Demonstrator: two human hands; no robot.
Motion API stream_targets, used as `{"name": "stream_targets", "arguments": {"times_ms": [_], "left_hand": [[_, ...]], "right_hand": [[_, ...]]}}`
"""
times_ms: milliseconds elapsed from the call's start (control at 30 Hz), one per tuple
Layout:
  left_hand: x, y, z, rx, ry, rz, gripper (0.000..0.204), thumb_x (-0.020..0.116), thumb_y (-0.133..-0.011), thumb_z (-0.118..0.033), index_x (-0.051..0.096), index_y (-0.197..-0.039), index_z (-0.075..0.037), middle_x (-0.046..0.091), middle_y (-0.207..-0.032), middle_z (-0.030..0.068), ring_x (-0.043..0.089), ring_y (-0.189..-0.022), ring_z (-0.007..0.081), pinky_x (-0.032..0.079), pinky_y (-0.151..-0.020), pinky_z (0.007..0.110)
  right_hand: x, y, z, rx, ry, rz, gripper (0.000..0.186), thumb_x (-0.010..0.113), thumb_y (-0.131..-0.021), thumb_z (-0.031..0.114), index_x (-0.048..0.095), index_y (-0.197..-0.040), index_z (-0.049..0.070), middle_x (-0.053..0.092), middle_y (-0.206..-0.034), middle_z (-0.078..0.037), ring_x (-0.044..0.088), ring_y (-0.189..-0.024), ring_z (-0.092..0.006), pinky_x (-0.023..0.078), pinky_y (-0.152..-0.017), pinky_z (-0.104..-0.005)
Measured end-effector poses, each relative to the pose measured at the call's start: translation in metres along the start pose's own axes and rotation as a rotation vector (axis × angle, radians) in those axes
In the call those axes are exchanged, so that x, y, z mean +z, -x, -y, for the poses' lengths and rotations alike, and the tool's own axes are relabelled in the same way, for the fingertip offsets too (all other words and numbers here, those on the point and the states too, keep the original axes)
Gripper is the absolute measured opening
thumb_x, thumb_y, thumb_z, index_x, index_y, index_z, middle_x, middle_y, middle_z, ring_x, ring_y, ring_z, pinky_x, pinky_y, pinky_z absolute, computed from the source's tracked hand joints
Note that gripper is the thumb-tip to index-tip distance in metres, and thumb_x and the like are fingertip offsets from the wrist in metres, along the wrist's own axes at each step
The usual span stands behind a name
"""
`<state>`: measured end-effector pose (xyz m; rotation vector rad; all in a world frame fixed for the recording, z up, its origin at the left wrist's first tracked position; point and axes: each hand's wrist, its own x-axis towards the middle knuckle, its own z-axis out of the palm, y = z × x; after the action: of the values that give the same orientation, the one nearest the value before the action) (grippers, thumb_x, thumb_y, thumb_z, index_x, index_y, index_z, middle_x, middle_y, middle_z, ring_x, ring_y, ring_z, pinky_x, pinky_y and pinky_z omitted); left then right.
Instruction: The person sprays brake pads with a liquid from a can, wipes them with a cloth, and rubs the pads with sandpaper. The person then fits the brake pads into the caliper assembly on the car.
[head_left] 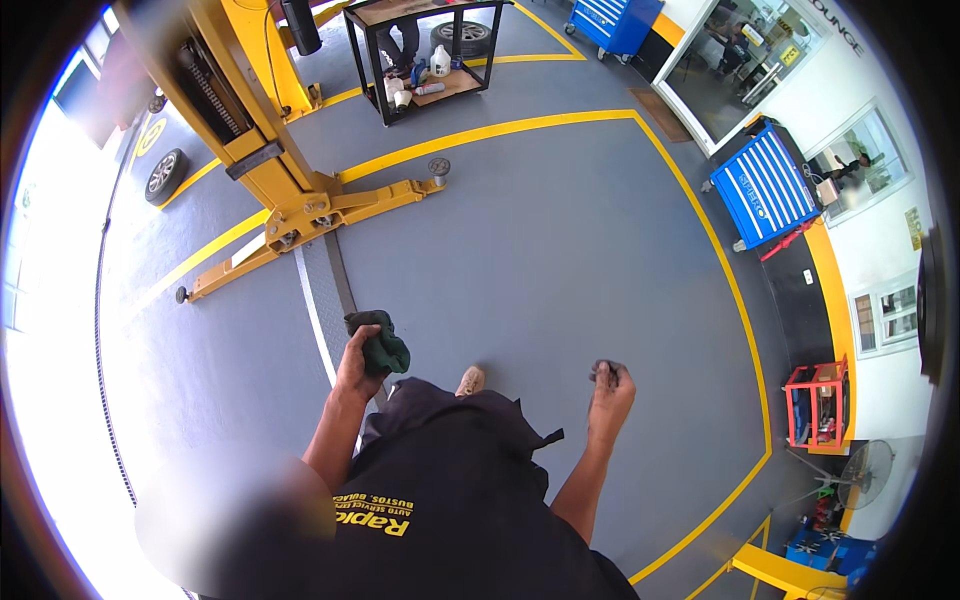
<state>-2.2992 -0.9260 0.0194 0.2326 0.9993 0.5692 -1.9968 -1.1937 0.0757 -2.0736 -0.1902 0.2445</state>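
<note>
A crumpled dark green cloth (385, 347) is gripped in my left hand (354, 360), held out in front of my dark apron at waist height. My right hand (611, 390) is raised to the right of my body with fingers curled round a small dark object (613, 370), too small to make out. Below and between the hands, one of my beige shoes (472, 381) shows on the grey floor.
A yellow two-post lift (280, 210) with low arms stands ahead-left, loose wheels (167, 177) nearby. A black cart (375, 60) holds bottles; someone's legs (400, 40) show behind it. Blue tool chests (762, 188), a red cart (815, 400) and a fan (865, 470) line the right.
</note>
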Motion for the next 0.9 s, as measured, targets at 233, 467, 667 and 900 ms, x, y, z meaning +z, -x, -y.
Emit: {"name": "stream_targets", "arguments": {"times_ms": [233,467,667,900], "left_hand": [[0.150,-0.142,-0.081,0.147,0.151,0.077,0.032,0.069,-0.092,-0.025,0.066,-0.119,-0.009,0.072,-0.108,0.0060,0.069,-0.103,0.0238,0.055,-0.092,0.041],[0.293,-0.319,-0.153,0.110,0.208,0.160,0.051,0.063,-0.094,-0.019,0.055,-0.142,-0.004,0.067,-0.132,0.0123,0.066,-0.121,0.0269,0.054,-0.104,0.042],[0.466,-0.450,-0.226,-0.079,-0.060,0.461,0.052,0.063,-0.102,-0.030,0.051,-0.145,-0.004,0.061,-0.141,0.0131,0.060,-0.130,0.0265,0.048,-0.112,0.044],[0.652,-0.601,-0.264,-0.191,-0.160,0.558,0.057,0.066,-0.102,-0.044,0.052,-0.143,-0.009,0.066,-0.124,0.0065,0.067,-0.111,0.0191,0.058,-0.093,0.039]], "right_hand": [[0.157,-0.219,0.176,-0.506,0.104,0.437,0.021,0.065,-0.102,0.019,0.069,-0.102,-0.002,0.072,-0.093,-0.012,0.071,-0.084,-0.0226,0.056,-0.076,-0.0356],[0.307,-0.398,0.223,-0.365,0.138,0.613,0.020,0.067,-0.101,0.019,0.071,-0.111,0.002,0.074,-0.104,-0.010,0.070,-0.090,-0.0210,0.055,-0.081,-0.0341],[0.399,-0.499,0.307,-0.815,0.073,0.656,0.033,0.073,-0.095,0.021,0.069,-0.126,0.010,0.063,-0.135,-0.014,0.059,-0.124,-0.0350,0.050,-0.102,-0.0462],[0.511,-0.714,0.349,-0.845,0.158,0.382,0.027,0.077,-0.090,0.022,0.066,-0.103,0.002,0.060,-0.111,-0.018,0.056,-0.103,-0.0376,0.048,-0.088,-0.0498]]}}
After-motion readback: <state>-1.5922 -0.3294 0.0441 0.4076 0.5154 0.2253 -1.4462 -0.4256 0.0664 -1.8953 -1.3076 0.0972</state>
